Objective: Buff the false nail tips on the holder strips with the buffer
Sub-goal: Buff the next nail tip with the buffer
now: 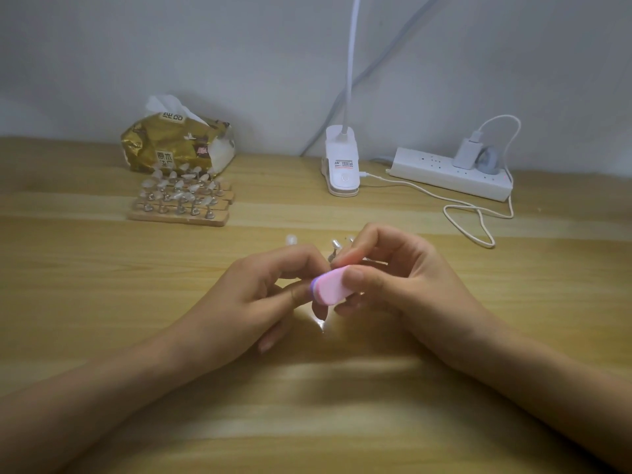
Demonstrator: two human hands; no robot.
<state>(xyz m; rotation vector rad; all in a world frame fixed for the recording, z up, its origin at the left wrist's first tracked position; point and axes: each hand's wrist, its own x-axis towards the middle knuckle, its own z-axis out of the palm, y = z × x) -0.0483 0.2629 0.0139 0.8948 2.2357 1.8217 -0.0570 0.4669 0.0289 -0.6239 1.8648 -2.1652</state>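
Right grip (393, 278) around pink buffer (333, 287)

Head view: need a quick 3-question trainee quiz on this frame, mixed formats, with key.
1. True or false: the pink buffer lies flat on the table.
2. Multiple choice: relative to the tissue pack, the stacked holder strips stand A) in front, nearer the camera B) on top C) behind.
3. Fill in: the buffer is in the grip of the ___ hand.

Key
1. False: the right hand holds it above the table.
2. A.
3. right.
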